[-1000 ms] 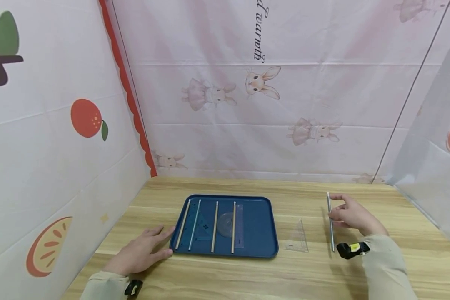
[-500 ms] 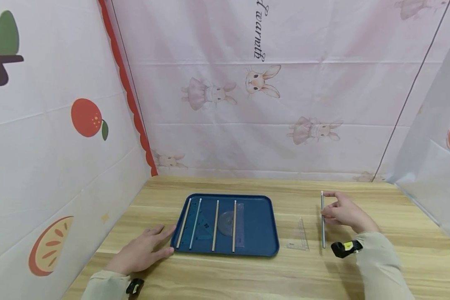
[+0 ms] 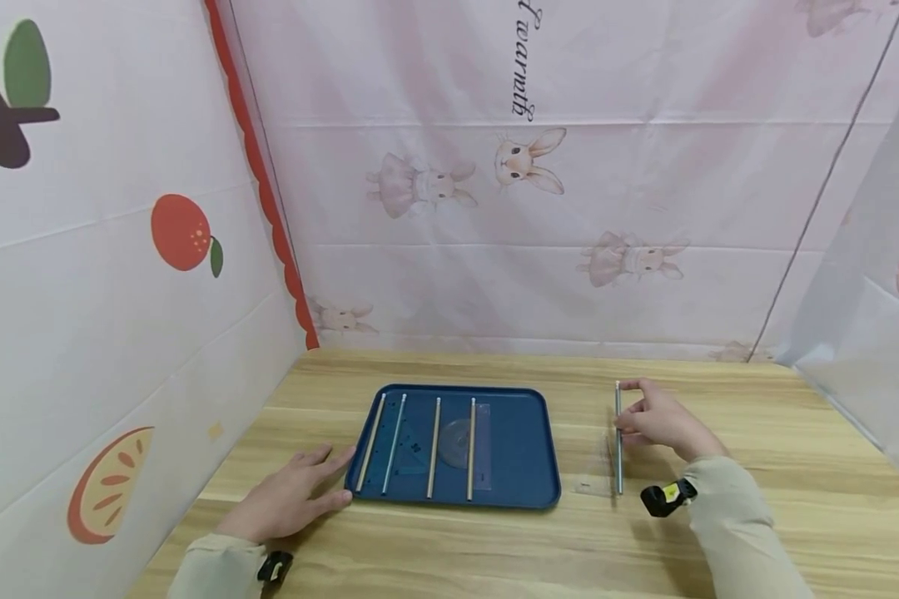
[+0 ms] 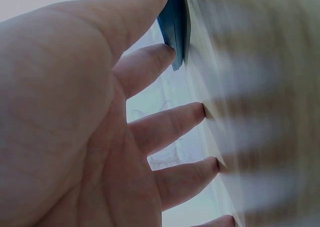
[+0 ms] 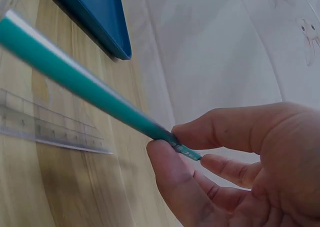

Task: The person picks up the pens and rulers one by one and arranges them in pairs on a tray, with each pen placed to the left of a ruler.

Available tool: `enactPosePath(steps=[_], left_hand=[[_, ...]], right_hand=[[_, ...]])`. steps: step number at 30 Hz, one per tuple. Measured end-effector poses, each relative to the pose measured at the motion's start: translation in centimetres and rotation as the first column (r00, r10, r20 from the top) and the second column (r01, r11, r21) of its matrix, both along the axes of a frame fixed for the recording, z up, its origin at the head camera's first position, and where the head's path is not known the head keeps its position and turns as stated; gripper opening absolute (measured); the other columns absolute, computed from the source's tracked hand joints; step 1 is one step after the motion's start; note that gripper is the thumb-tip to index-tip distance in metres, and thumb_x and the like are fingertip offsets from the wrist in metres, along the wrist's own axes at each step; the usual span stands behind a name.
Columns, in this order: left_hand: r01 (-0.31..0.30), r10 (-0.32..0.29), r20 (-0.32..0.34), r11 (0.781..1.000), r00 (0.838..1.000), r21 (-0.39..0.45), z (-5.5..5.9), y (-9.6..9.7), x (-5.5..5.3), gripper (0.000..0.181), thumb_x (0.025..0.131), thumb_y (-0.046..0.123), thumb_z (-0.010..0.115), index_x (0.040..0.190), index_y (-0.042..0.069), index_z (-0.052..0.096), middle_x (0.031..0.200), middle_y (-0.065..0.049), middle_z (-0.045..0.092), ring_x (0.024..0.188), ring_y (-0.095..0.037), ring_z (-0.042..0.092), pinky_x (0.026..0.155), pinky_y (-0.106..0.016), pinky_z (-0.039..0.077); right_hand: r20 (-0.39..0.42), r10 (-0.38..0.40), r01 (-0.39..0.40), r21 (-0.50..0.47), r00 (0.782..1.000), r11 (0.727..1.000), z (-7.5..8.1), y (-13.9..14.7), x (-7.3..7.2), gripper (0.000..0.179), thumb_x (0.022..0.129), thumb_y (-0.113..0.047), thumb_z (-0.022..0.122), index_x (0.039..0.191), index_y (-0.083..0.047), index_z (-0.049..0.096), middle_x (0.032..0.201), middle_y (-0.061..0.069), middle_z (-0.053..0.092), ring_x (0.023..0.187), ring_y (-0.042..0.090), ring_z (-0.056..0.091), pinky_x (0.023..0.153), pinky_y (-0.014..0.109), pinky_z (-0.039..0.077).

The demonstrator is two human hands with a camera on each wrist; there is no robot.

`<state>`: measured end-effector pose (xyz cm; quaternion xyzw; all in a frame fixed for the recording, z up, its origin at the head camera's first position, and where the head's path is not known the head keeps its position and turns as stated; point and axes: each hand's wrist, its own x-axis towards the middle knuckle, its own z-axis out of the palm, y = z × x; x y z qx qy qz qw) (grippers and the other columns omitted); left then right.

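Note:
In the head view, my right hand (image 3: 663, 422) pinches a teal pencil (image 3: 618, 470) between thumb and fingers, its white-tipped end pointing away from me. The pencil hangs above the table, over the right edge of a clear set square (image 3: 590, 481). My left hand (image 3: 288, 497) lies with fingers spread on the table, thumb and index finger touching the left side of a blue tray (image 3: 520, 449). In the left wrist view, the fingers (image 4: 167, 129) reach down to the tabletop. The right wrist view shows the teal pencil (image 5: 85, 82) up close.
Several pencils lie lengthwise on the tray, among them a teal pencil (image 3: 394, 445) and a gold pencil (image 3: 434, 449). A teal set square (image 3: 414, 459), a round clear protractor (image 3: 453, 441) and a clear ruler (image 3: 483, 453) lie beneath or beside them. Printed cloth walls (image 3: 449, 283) stand behind.
My right hand has carried the teal pencil leftward, from right of the clear set square to over its right edge. My left hand stays against the tray.

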<state>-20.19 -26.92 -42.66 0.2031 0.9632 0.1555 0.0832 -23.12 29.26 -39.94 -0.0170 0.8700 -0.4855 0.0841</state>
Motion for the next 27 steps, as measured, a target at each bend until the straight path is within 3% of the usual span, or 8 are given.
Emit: enactPosePath(steps=[9,16,27], left_hand=[[-0.019,0.019,0.022,1.0,1.0,-0.003,0.1,0.1,-0.1,0.076,0.103,0.056,0.065,0.167,0.021,0.042,0.167,-0.032,0.039,0.146,-0.071,0.036,0.107,-0.085,0.038],[-0.014,0.014,0.013,1.0,1.0,0.006,-0.1,0.1,-0.1,0.075,0.104,0.056,0.065,0.166,0.021,0.043,0.167,-0.033,0.04,0.145,-0.072,0.036,0.107,-0.085,0.038],[-0.011,0.011,-0.001,1.0,1.0,-0.007,-0.1,0.0,-0.1,0.075,0.104,0.056,0.064,0.166,0.021,0.043,0.167,-0.033,0.039,0.145,-0.071,0.037,0.107,-0.085,0.039]], right_hand=[[-0.004,0.035,-0.035,0.014,0.999,0.999,0.2,-2.0,-0.7,0.077,0.099,0.0,0.065,0.161,0.013,0.022,0.11,0.024,0.067,0.087,0.023,0.072,0.082,0.041,0.068],[0.0,0.06,-0.06,0.0,0.998,0.998,1.1,-4.3,-1.0,0.074,0.099,0.0,0.066,0.16,0.01,0.025,0.111,0.025,0.065,0.091,0.024,0.072,0.085,0.043,0.068],[0.002,0.103,-0.103,-0.007,0.995,0.995,1.3,-7.9,-1.9,0.073,0.097,0.002,0.066,0.159,0.008,0.029,0.112,0.027,0.064,0.092,0.028,0.074,0.084,0.043,0.068]])
